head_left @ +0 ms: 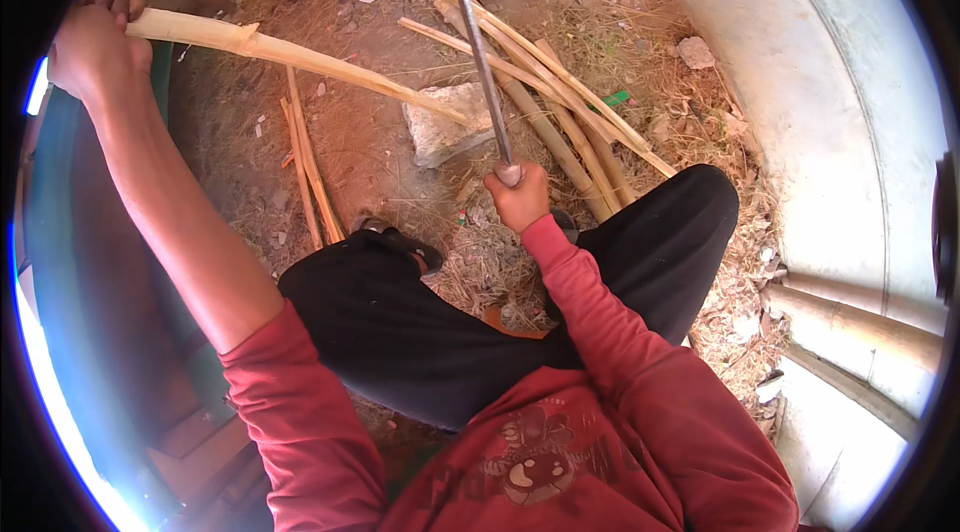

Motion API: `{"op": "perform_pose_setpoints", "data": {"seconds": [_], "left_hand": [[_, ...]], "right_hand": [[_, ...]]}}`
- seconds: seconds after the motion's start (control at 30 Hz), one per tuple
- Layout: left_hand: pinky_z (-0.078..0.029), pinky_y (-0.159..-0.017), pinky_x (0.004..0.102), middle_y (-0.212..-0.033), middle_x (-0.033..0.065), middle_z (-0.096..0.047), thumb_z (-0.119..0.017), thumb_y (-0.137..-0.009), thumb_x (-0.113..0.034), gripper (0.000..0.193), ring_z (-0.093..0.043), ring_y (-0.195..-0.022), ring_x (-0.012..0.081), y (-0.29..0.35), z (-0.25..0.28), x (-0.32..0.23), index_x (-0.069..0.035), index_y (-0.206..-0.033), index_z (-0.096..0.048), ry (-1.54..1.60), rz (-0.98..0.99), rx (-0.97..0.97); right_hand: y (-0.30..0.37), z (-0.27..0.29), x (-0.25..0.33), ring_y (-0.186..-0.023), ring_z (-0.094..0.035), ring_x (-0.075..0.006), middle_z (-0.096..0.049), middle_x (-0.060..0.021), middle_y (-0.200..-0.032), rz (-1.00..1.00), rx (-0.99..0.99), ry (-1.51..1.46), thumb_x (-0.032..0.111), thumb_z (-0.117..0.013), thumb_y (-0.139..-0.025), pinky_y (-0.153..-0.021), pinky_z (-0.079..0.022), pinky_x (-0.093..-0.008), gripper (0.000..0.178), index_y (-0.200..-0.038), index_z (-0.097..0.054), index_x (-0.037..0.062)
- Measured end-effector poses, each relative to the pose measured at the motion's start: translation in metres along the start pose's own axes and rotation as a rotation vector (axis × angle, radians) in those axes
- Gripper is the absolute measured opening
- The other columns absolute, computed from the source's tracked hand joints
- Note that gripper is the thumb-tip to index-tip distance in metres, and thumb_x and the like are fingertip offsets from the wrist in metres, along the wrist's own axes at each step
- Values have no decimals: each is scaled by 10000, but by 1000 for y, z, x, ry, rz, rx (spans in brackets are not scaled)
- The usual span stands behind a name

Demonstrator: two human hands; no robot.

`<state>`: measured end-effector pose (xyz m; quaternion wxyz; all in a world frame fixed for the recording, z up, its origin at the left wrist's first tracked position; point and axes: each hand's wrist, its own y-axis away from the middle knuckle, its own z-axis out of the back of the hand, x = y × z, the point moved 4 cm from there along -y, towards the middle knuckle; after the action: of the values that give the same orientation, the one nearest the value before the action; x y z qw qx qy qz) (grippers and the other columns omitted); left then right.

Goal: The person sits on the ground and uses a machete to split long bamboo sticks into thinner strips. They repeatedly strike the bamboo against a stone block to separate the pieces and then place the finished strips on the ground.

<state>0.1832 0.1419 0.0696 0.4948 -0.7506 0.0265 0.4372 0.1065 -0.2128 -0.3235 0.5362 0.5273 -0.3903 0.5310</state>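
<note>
Overhead, head view: a seated person in a red top and black trousers is seen from above, on bare ground littered with dry grass.
Left hand (95, 42): raised to the upper left, fingers wrapped tight around the butt of a split bamboo strip (300, 57).
Strip position: it is stretched from that fist down to the right, and its thin tip is laid on a pale stone block (445, 127) near the middle of the ground.
Right hand (520, 197): closed firmly around the lower end of a metal rod (475, 42), which is held up towards the top edge; its far end is cut off by the frame, so its kind cannot be told.
Around: a bundle of bamboo strips (560, 102) is laid across the ground beyond the right knee, thinner slivers (310, 167) are left to the left of the block, and thick bamboo poles (860, 327) are propped by the white wall at the right.
Risk, as judged: the strip is supported only at its two ends, so a blow landing off the block could make it spring or slip from the grasp.
Second risk: splintered edges are pressed into a bare palm, and a sandalled foot (400, 242) is placed close under the rod's path.
</note>
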Motion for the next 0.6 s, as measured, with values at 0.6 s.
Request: {"op": "perform_pose_setpoints", "data": {"seconds": [0.6], "left_hand": [[-218,-461,299,-566,27,-260,-410,-930,-65,209,-229,-486,145,61,-48,-41,-49,-741,-321,-49,31,-218]], "right_hand": [[4,-6,-4,-654,-619,-386,-629,-230,-700,49,-55,22,230,-696,-707,-637,-479,-461,258,-784,-644,-10]]}}
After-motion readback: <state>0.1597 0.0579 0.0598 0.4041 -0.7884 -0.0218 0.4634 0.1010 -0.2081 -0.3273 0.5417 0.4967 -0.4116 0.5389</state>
